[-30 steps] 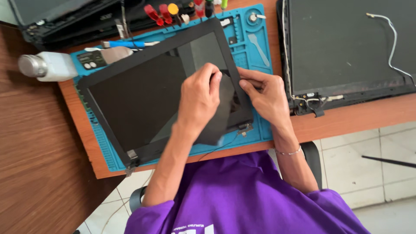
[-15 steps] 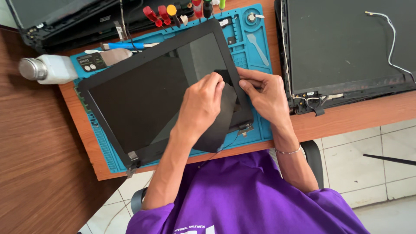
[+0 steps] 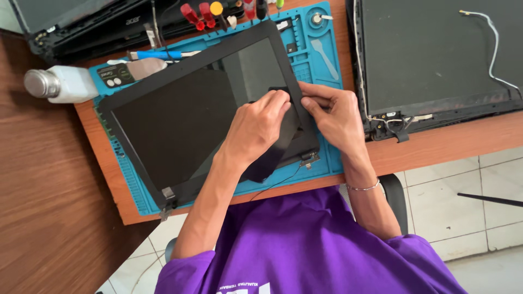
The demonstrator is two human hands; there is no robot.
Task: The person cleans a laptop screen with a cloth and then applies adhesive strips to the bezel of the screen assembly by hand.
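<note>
A laptop screen assembly (image 3: 180, 120) with a black bezel lies tilted on a blue work mat (image 3: 321, 60). My left hand (image 3: 256, 128) rests on its right part, over a loose dark sheet (image 3: 269, 160). Its fingertips pinch a small black tab (image 3: 279, 90) at the bezel's inner edge. My right hand (image 3: 338, 117), with a thin bracelet at the wrist, grips the bezel's right edge (image 3: 294, 76) right beside those fingertips. A metal hinge (image 3: 309, 159) sticks out at the near right corner and another hinge (image 3: 166, 196) at the near left.
A second laptop lid (image 3: 436, 60) with loose cables lies at the right, and an opened laptop (image 3: 81, 22) at the back left. A white bottle (image 3: 60, 84) lies on its side at the left. Screwdrivers (image 3: 204, 12) and a blue-handled tool (image 3: 158, 55) sit at the mat's far edge.
Both hands have stayed at the bezel's right edge. My left fingertips have crept a little farther up toward the black tab.
</note>
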